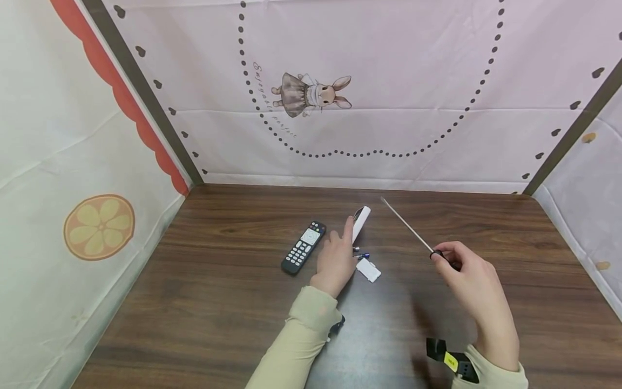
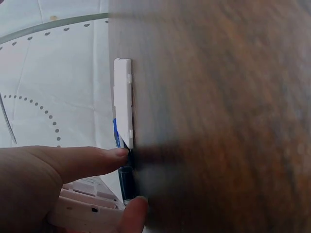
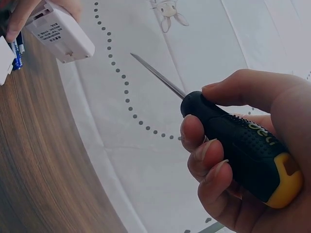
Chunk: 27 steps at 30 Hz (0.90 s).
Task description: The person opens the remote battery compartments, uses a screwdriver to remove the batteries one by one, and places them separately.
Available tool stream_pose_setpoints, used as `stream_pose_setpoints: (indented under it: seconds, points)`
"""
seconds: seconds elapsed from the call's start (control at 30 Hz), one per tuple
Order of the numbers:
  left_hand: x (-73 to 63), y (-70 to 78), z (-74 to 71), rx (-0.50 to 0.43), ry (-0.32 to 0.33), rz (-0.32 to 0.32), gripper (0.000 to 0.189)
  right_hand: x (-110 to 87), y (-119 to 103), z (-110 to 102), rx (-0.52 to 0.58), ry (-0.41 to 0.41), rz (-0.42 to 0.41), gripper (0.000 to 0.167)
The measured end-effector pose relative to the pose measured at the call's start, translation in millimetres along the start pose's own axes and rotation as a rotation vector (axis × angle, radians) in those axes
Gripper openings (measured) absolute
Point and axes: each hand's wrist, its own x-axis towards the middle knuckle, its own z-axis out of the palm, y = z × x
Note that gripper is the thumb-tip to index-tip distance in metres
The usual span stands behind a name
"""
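My right hand holds a screwdriver by its black and yellow handle. Its thin metal shaft points up and away to the left. My left hand holds a white remote control, tilted on edge, with one finger stretched along it. Printed marks show on the remote's back in the right wrist view. By the left thumb and a fingertip lie batteries, one blue, partly hidden by the hand. A small white battery cover rests on the table just right of that hand.
To the left of my left hand, a black remote control with white buttons lies on the brown wooden table. Printed cloth walls enclose the table at the back and both sides.
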Motion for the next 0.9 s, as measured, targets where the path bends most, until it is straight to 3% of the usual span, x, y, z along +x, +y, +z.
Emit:
stream_pose_setpoints:
  seconds: [0.23,0.4,0.53,0.77,0.9]
  points:
    - [0.6,-2.6,-0.8,-0.001,-0.005,-0.007,0.097,0.3,-1.3,-0.6,0.003,-0.006,0.001,0.028]
    - [2.2,-7.3,-2.4,-0.083,-0.037,-0.034,0.097,0.0,-1.1,-1.0,0.003,-0.01,0.008,0.029]
    - [3.8,-13.5,-4.5,-0.235,-0.068,-0.075,0.092,0.3,-0.8,-0.4,0.001,-0.009,0.009,0.028]
    - [4.0,-24.4,-6.0,-0.622,-0.131,-0.205,0.074,0.5,-0.2,0.3,-0.002,-0.013,0.017,0.029]
    - [1.9,-31.3,-3.8,-0.732,-0.14,-0.266,0.061,0.4,0.1,0.7,-0.006,-0.02,0.023,0.03]
